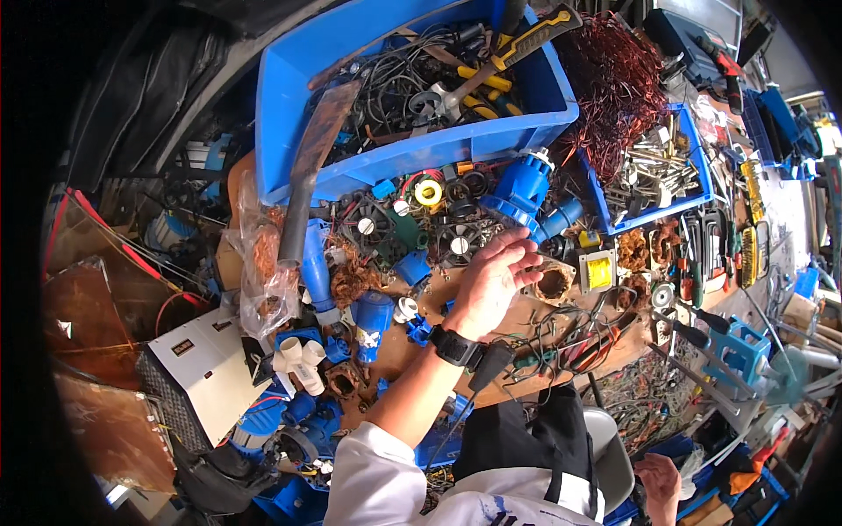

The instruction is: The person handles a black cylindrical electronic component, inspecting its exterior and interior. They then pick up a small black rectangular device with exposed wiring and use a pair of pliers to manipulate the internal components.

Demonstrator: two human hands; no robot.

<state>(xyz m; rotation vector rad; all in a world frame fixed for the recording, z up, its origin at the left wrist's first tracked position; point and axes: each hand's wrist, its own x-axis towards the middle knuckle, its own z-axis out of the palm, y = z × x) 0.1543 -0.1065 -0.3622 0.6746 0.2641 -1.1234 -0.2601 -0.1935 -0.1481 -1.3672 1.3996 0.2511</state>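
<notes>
My left hand point(493, 282), with a dark watch point(460, 349) on its wrist, reaches over the workbench with its fingers apart and slightly bent. Nothing shows in its grasp. Just beyond the fingertips stands a blue plastic pump point(524, 186), with a round flange and a side outlet point(558, 219); whether the fingers touch it I cannot tell. Low at the right, away from the bench, my right hand point(658, 480) hangs beside the grey stool point(611, 456), fingers loosely curled and apart, holding nothing I can see.
A large blue bin point(386, 167) of cables stands behind, with a hammer point(509, 57) and a rusty metal bar point(311, 175) across it. A smaller blue tray point(697, 167) holds metal pieces. Copper wire point(610, 79) is heaped nearby. A white-panelled box point(206, 364) sits left.
</notes>
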